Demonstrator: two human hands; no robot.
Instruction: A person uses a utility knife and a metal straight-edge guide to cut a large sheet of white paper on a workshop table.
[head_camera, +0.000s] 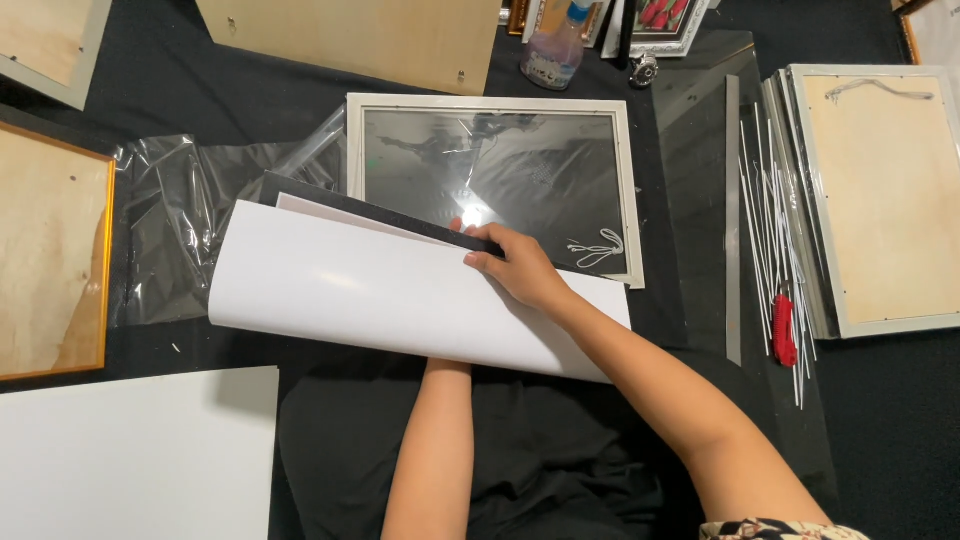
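My right hand (515, 265) grips the upper edge of a large white sheet (370, 285), with a black-edged board (330, 203) stacked just behind it. My left forearm (435, 450) runs up under the sheet, so my left hand is hidden beneath it. The sheet stack tilts over the lower left corner of a white picture frame (635, 190) with glass that lies flat on the black surface. A small white cord (598, 250) rests on the glass near the frame's lower right corner.
Crumpled clear plastic wrap (190, 220) lies left of the frame. Wooden-backed frames sit at left (50, 260), top (350, 35) and right (885, 190). A glass pane (700, 120), thin white strips (770, 230), a red cutter (785, 330), a bottle (555, 45) and a white board (130, 455) surround me.
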